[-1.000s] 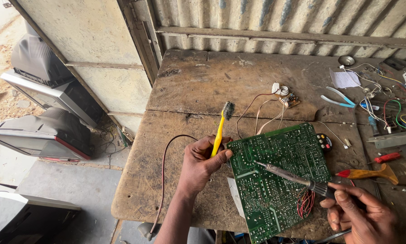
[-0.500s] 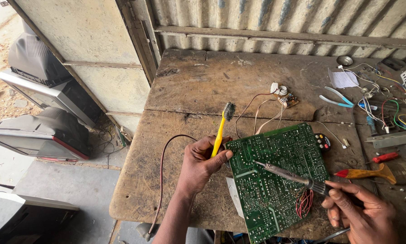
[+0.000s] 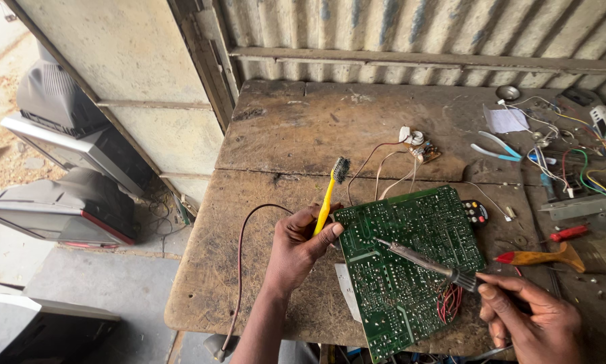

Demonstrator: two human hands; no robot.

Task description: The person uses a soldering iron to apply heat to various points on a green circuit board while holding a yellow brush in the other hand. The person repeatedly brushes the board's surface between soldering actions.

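The worn wooden desk [image 3: 276, 283] carries everything, and its near edge is my first worry: the green circuit board [image 3: 411, 269] lies tilted across it, solder side up, with its lower corner seeming to reach past the edge. I judge that a hard push could slide the board off towards the floor.

My left hand [image 3: 299, 253] steadies the board at its left edge, its fingers wrapped tight round the yellow toothbrush [image 3: 328, 199], which stands upright with dirty bristles at the top. That grip does two jobs at once, so I think the board may shift if the brush is swung.

My right hand [image 3: 529, 320] has its fingers pinched narrow on the handle of the soldering iron [image 3: 421, 259], whose tip rests on the board near its middle. If it is hot, lingering in one spot could lift a copper track, and a slip could bridge neighbouring joints.

Red wires [image 3: 449, 303] bunch at the board's right edge just beside the iron's shaft; I judge their insulation could scorch on contact.

A dark red cable [image 3: 239, 269] loops across the desk and drops over the front by my left forearm, where it could snag and drag.
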